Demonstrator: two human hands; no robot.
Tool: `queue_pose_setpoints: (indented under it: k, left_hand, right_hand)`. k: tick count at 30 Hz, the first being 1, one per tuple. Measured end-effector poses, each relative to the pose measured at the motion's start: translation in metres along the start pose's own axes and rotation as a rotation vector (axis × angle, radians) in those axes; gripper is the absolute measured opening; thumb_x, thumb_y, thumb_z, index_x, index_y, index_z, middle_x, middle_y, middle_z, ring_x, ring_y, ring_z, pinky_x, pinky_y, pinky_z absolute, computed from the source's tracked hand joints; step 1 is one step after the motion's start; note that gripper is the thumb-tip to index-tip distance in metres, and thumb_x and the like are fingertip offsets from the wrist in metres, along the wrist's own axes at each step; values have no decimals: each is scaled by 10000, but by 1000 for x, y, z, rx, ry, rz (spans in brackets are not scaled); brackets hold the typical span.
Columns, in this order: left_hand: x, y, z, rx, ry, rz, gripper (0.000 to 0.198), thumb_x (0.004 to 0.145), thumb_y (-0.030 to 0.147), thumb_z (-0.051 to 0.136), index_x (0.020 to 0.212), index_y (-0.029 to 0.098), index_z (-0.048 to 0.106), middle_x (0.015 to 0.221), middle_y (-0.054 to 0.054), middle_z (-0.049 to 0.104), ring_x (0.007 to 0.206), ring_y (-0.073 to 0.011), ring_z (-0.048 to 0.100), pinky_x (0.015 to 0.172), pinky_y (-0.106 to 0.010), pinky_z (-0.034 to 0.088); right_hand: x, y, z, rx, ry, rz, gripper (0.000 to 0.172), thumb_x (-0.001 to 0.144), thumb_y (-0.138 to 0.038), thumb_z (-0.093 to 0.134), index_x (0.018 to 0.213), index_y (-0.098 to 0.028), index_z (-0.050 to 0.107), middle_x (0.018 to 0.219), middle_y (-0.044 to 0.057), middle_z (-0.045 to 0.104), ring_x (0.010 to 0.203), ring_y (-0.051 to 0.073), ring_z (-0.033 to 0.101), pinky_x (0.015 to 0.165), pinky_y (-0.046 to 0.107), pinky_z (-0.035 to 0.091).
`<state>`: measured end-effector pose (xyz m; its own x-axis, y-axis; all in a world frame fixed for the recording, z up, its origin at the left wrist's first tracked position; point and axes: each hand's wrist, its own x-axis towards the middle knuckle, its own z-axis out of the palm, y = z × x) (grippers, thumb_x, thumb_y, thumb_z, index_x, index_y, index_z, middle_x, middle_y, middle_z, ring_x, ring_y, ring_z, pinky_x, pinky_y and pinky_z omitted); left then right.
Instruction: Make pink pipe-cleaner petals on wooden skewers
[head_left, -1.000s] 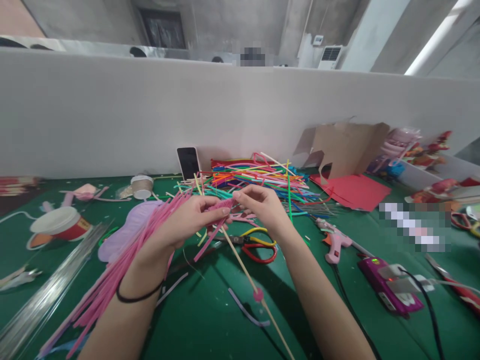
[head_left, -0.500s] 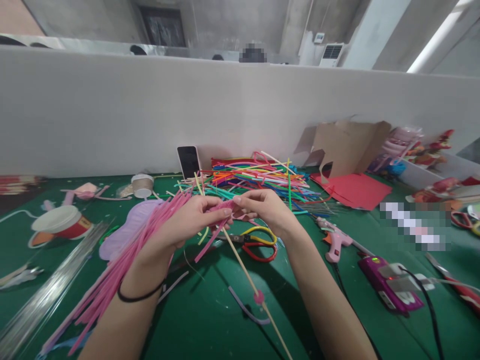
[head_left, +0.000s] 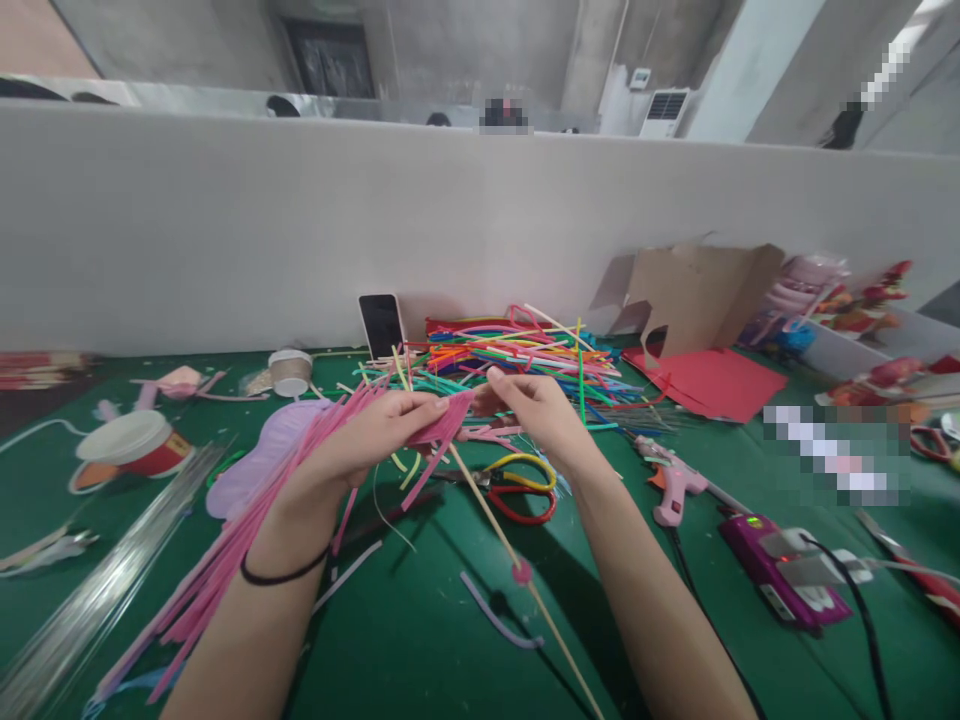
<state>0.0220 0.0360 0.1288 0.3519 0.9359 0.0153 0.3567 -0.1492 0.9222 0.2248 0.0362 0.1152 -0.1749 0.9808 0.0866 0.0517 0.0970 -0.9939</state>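
Note:
My left hand [head_left: 394, 430] is closed on a flat pink piece of joined pipe cleaners [head_left: 448, 418], thumb on top. One loose pink strand hangs below it. A thin wooden stick [head_left: 484, 502] slants down from this piece toward me, with a small pink bead-like piece [head_left: 521, 572] partway along. My right hand [head_left: 536, 410] is at the right tip of the pink piece, thumb raised away from the fingers; its far fingertips are partly hidden. Below the hands lie scissors [head_left: 525, 488] with yellow and red handles. Under my left forearm runs a bundle of long pink pipe cleaners [head_left: 289, 480].
Behind the hands is a pile of coloured pipe cleaners [head_left: 517, 350], beside a propped phone [head_left: 381, 325]. To the right are a pink glue gun [head_left: 675, 485], a purple power strip [head_left: 784, 575] and red sheets [head_left: 712, 383]. A lidded paper cup [head_left: 139, 445] lies left.
My right thumb has lifted off the pink piece, and the right hand has opened a little. The left hand still holds the piece, now spread flatter and more exposed.

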Motion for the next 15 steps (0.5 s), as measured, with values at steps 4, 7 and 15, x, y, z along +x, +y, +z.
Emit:
queue_pose_setpoints:
  k: [4, 7, 15]
  left_hand:
    - [6, -10, -13, -308, 115, -91, 280, 804, 426, 646, 830, 161, 734, 808, -58, 727, 659, -164, 624, 610, -263, 508]
    - [12, -15, -22, -648, 477, 5, 206, 847, 325, 605, 835, 154, 721, 797, -45, 728, 649, -143, 632, 589, -236, 510]
    - [20, -14, -23, -1085, 682, 111, 242, 886, 74, 458, 784, 106, 676, 824, -78, 726, 769, -129, 679, 796, -247, 553]
  right_hand:
    - [-5, -8, -16, -80, 116, -130, 405, 862, -556, 543, 974, -207, 717, 1018, 64, 726, 965, 219, 669, 834, 347, 509]
    - [-12, -19, -26, -157, 328, -289, 319, 845, -484, 609, 983, -214, 711, 1020, 60, 723, 980, 213, 654, 898, 358, 483]
    - [-10, -13, -5, -158, 233, -275, 330, 884, -477, 546, 904, -189, 705, 888, 66, 729, 828, 202, 665, 730, 312, 500]
